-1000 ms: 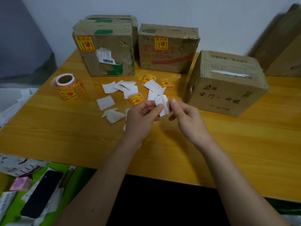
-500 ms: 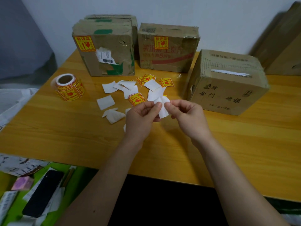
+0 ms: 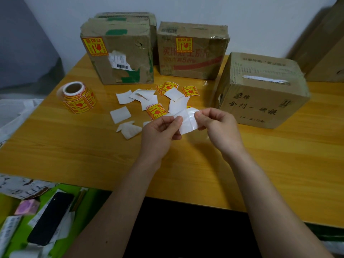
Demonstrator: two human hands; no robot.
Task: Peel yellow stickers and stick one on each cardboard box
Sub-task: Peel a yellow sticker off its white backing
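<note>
Step in hand: peeling sticker (image 3: 187, 122) from backing, white side showing.
Left hand (image 3: 160, 133): pinching left edge.
Right hand (image 3: 217, 125): pinching right edge, curling it up.
Location: sticker lifted over table (image 3: 74, 146), between both hands.
Next: likely pressing onto unlabelled right box (image 3: 260, 97).

You are sitting at a makeshift packing spot in a plain room: a glossy yellow-orange wooden table (image 3: 242, 164) stands against a bare pale wall (image 3: 242, 13), worn brown cardboard shipping boxes (image 3: 126, 67) are lined up on it, and a roll of yellow fragile-goods stickers (image 3: 78, 98) lies beside them.
</note>
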